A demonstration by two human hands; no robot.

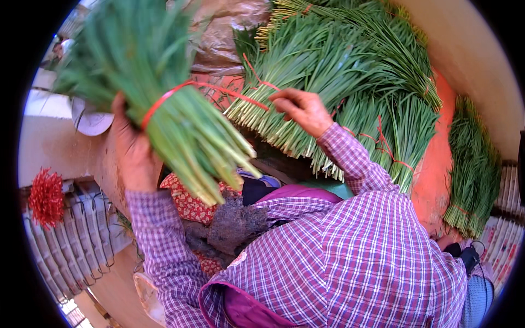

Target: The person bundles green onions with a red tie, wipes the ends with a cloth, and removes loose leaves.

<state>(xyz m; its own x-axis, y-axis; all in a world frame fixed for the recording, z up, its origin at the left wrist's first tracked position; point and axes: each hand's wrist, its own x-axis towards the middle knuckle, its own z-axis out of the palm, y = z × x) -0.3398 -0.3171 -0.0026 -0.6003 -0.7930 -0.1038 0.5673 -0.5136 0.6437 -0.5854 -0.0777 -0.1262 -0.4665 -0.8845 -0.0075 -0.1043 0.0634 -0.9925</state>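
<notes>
My left hand (133,150) grips a thick bundle of green garlic chives (164,117), raised at the upper left with its pale cut stems pointing down and right. Around its middle runs a red tie (170,98), whose loose length stretches rightward. My right hand (302,112) is closed in a pinch at the far end of this tie. Behind and below that hand lie other chive bundles (306,65) bound with similar red ties. The leafy top of the held bundle is blurred and partly out of view.
More chives (474,169) lie at the far right on an orange-red surface (432,188). Crumpled clear plastic (224,33) sits at the top. A cluster of red ties (46,198) hangs at the left above a grey ribbed crate (76,235). Dark, dirty cloth (232,227) covers my lap.
</notes>
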